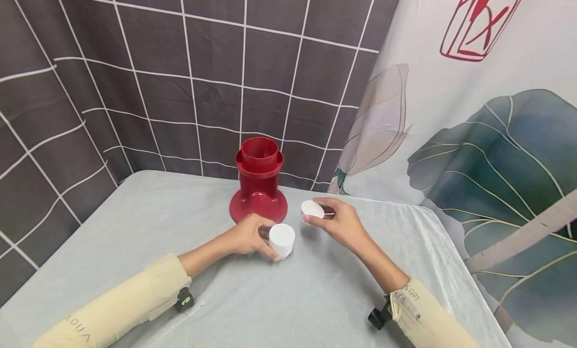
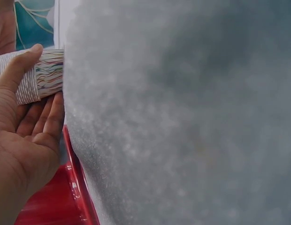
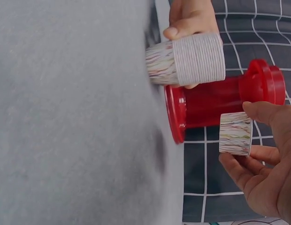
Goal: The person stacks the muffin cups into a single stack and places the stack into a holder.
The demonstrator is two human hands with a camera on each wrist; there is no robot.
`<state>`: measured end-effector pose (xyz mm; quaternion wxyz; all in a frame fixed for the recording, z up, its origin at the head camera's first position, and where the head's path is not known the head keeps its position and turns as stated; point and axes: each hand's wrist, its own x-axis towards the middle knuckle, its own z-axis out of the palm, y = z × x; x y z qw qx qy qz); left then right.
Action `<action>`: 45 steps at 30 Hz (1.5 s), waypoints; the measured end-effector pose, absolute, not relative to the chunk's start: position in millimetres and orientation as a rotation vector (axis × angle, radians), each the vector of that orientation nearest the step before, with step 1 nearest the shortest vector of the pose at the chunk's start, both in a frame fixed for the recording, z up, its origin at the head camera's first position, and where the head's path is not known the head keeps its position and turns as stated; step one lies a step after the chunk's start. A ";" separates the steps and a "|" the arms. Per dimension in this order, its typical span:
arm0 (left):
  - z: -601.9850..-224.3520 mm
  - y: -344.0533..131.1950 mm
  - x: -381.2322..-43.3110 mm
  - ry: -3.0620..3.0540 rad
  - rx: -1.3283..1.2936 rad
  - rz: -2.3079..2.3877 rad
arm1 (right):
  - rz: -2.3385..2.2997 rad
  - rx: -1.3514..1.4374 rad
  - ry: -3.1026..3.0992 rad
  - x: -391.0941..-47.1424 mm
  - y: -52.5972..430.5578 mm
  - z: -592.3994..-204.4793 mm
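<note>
My left hand grips a stack of small paper cups, thumb on one side and fingers on the other. In the right wrist view the stack shows many nested white rims above a wall with coloured streaks; it stands mouth up, at or just above the cloth. My right hand pinches a single paper cup between thumb and fingers, held upright above the table. This cup's white inside faces up in the head view. Behind the hands stands a red plastic holder with a wide round base and an open tube top.
A pale grey cloth covers the table, whose back edge lies just behind the red holder. A dark curtain with white grid lines hangs behind, and a leaf-print curtain on the right.
</note>
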<state>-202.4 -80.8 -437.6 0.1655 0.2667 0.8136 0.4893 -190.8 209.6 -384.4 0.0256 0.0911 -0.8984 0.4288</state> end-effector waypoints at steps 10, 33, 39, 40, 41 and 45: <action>-437.9 -81.7 -202.6 2.291 0.775 1.416 | 1.388 0.326 -2.767 -184.1 197.2 -378.2; -439.4 -83.5 -202.4 2.300 0.822 1.394 | 1.469 0.512 -2.764 -159.3 161.1 -377.2; -438.8 -83.3 -203.1 2.308 0.822 1.380 | 1.426 0.572 -2.768 -157.9 160.5 -379.6; -438.8 -83.3 -203.4 2.305 0.824 1.384 | 1.414 0.581 -2.770 -157.7 160.3 -379.4; -438.8 -83.1 -203.7 2.302 0.826 1.388 | 1.406 0.586 -2.773 -157.5 160.1 -379.3; -438.5 -82.5 -204.5 2.285 0.831 1.405 | 1.396 0.604 -2.781 -157.8 160.4 -380.9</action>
